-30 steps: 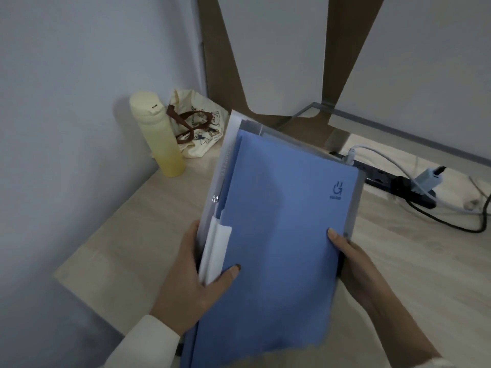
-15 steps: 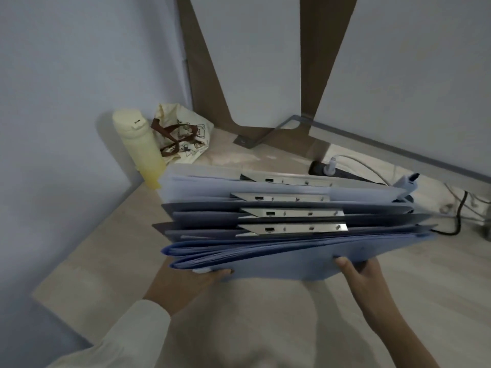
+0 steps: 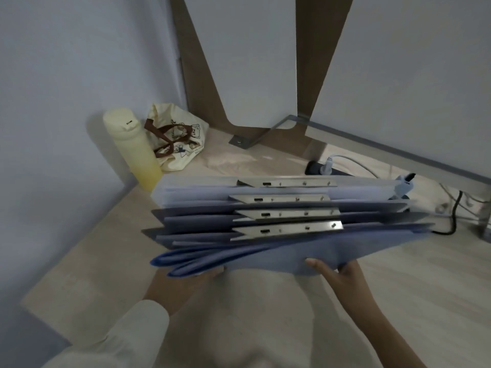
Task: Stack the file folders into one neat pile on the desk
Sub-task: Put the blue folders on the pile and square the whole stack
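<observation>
So, at the far left stands a pale yellow bottle [image 3: 132, 151], a smooth cylinder, and just beside it a cream cloth bag [image 3: 183, 144] with brown handles and bear prints. My left hand [image 3: 180, 285] is under the left end of the file folders [image 3: 279, 229]; the fingers are closed against the lowest blue covers from below, the thumb hidden. The folders are fanned open toward me, edge-on above the desk [image 3: 87, 248] of light wood grain (I cannot tell if the far edge touches it). The farthest are pale and half transparent, the middle dark blue, the nearest a soft bending blue plastic; four carry flat shiny metal clip bars. My right hand [image 3: 342, 274] grips the right lower edge, thumb on the front cover, fingers behind. Behind it a black power strip [image 3: 316, 167] with a white cable [image 3: 353, 162].
</observation>
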